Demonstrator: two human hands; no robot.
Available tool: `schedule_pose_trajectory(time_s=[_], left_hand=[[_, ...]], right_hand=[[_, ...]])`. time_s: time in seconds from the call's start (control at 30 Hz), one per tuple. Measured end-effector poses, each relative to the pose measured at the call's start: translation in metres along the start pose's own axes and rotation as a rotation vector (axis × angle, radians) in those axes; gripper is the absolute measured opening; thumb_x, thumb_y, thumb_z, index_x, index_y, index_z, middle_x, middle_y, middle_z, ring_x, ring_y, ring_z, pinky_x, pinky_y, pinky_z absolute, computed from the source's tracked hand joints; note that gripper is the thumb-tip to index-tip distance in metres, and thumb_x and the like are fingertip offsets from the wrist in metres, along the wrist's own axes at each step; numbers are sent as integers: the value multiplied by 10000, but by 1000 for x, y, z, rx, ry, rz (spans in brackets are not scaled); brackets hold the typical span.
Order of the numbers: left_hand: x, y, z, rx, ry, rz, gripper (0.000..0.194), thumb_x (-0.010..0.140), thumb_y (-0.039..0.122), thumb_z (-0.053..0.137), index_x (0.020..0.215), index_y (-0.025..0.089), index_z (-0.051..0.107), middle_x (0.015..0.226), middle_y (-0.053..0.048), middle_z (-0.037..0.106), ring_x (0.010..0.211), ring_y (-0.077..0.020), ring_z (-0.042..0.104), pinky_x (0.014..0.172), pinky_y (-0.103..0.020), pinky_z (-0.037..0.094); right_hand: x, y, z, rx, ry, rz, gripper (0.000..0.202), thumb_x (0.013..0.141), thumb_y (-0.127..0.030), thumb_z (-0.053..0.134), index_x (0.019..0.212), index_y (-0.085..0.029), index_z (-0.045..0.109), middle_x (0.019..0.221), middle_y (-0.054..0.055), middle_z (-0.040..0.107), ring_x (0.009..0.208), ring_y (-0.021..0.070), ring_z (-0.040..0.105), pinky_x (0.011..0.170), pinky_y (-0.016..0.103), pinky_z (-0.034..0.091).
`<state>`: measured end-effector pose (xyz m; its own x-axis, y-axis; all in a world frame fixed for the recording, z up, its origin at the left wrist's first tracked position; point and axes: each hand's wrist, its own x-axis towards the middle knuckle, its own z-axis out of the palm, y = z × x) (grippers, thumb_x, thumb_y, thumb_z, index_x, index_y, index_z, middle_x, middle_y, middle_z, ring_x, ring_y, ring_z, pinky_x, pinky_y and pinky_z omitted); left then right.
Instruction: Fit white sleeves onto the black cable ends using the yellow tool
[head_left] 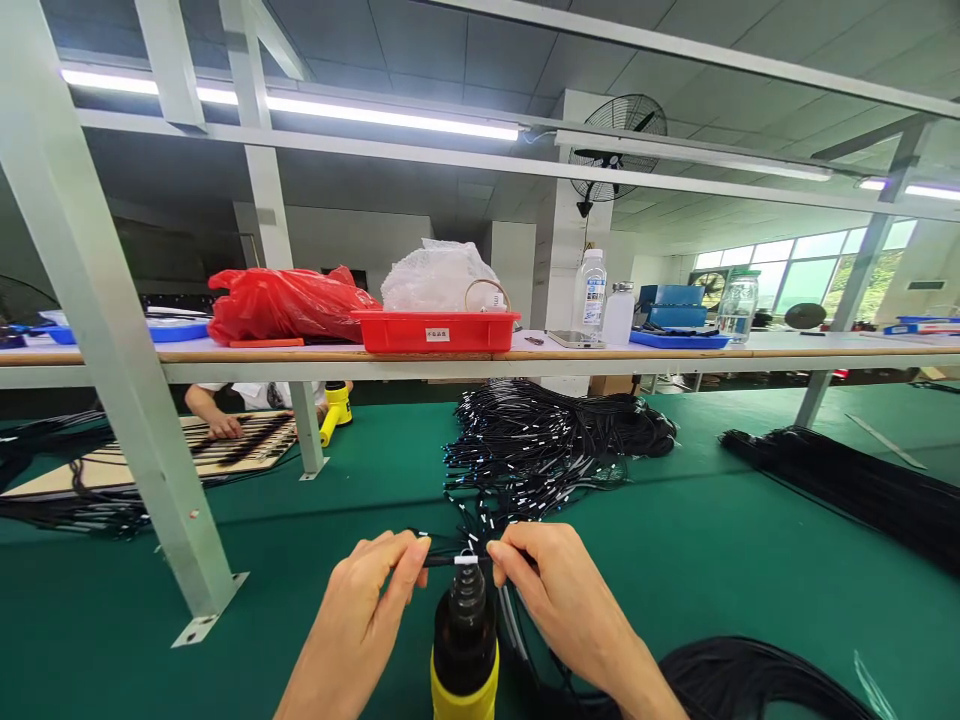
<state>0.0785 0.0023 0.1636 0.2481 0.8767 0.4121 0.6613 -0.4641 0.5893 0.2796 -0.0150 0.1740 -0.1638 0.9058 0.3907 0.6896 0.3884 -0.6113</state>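
Note:
A thin black cable (441, 562) with a short white sleeve (466, 560) is stretched level between my two hands. My left hand (375, 585) pinches it on one side of the sleeve, thumb against fingers. On the other side, my right hand (551, 585) grips it the same way. Right below the sleeve points the ribbed nozzle of a black and yellow heat gun (465, 640), standing upright; whether they touch I cannot tell. Just beyond my hands spreads a large bundle of black cables (525, 440) with white-marked ends.
More black cables lie at right (862, 480) and near right (750, 675). A metal post (142, 330) rises at left from the green table (360, 640). A shelf (322, 352) spans above, bearing a red tray (442, 335) and bottles. Behind, another person's hand (225, 427) rests by a cable board.

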Motion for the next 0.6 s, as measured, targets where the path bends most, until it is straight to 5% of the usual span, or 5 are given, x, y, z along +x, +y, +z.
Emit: schedule_pose_trajectory(time_s=[0.4, 0.6], left_hand=[[1, 0, 2, -70, -8, -24, 502, 965, 561, 300, 602, 227, 395, 624, 41, 439, 622, -168, 441, 646, -282, 317], [1, 1, 0, -135, -33, -46, 389, 942, 559, 388, 759, 239, 513, 735, 32, 524, 697, -176, 485, 643, -260, 357]], right_hand=[[2, -2, 3, 36, -4, 11, 433, 998, -293, 388, 594, -190, 505, 580, -36, 563, 566, 112, 459, 582, 252, 253], [0, 3, 8, 154, 48, 24, 329, 960, -288, 472, 650, -191, 523, 622, -35, 533, 602, 121, 440, 562, 240, 268]])
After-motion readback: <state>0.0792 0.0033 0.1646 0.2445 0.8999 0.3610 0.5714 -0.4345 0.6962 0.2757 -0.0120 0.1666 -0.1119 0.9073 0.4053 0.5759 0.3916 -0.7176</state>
